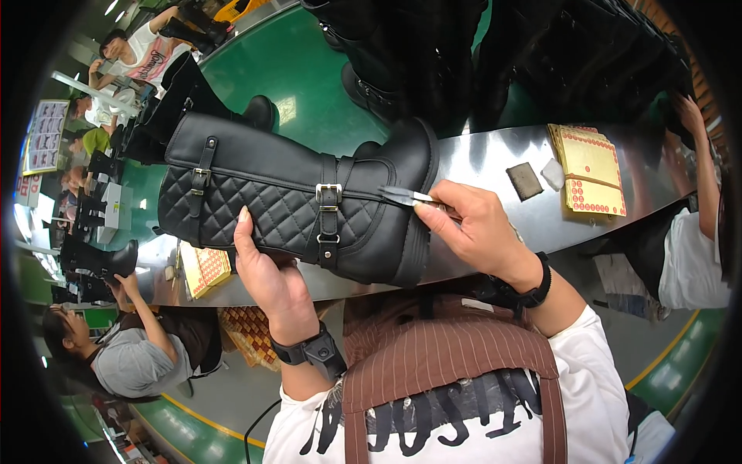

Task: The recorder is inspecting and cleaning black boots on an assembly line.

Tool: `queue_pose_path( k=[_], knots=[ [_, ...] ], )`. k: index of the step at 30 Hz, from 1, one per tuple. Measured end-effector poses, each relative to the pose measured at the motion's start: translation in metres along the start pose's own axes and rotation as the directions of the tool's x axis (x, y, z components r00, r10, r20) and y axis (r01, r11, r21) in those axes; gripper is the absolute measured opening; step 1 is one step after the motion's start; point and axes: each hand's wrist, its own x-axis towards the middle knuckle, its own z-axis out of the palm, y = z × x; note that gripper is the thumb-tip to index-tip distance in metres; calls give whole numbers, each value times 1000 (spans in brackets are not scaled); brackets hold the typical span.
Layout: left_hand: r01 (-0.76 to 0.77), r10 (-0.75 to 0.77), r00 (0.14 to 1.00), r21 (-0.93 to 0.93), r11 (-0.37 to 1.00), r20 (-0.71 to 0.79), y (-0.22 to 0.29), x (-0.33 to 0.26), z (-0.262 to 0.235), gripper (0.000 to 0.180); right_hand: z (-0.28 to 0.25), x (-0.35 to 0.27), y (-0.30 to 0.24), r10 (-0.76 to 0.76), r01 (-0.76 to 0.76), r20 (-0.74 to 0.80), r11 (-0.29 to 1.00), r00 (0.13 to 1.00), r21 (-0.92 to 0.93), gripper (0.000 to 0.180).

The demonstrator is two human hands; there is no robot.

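Note:
A black quilted tall boot with silver buckles lies on its side in front of me, shaft to the left and sole to the right. My left hand grips the shaft from below, its thumb pressed on the quilted side and the other fingers mostly hidden underneath. Between the thumb and fingers of my right hand is a pair of small metal thread snips. Their tips touch or hover just over the seam near the boot's ankle and foot; which of these I cannot tell.
A metal worktop edges a green conveyor belt. Black boots crowd its far side. To my right lie a dark block, a whitish lump and yellow printed sheets. Co-workers sit at both sides; one at left holds a boot.

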Motion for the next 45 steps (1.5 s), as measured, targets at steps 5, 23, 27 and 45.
queue_pose_path(
  k=[5,23,27,45],
  knots=[
    [3,-3,999,7,1000,-34,0,0,-2,33,-42,-9,24,16,-149,-416,945,909,-290,27],
    [-58,61,997,52,997,-53,-9,-12,11,34,-91,-18,57,-21,-58,-262,955,965,-290,71],
    [-114,110,993,147,983,36,-9,-24,11,39,-4,-10,-12,-258,274,143,957,955,-99,107],
    [-803,526,595,484,349,608,-2,-26,-46,118,-16,-74,96,135,-61,-335,973,933,223,43]
  ],
)
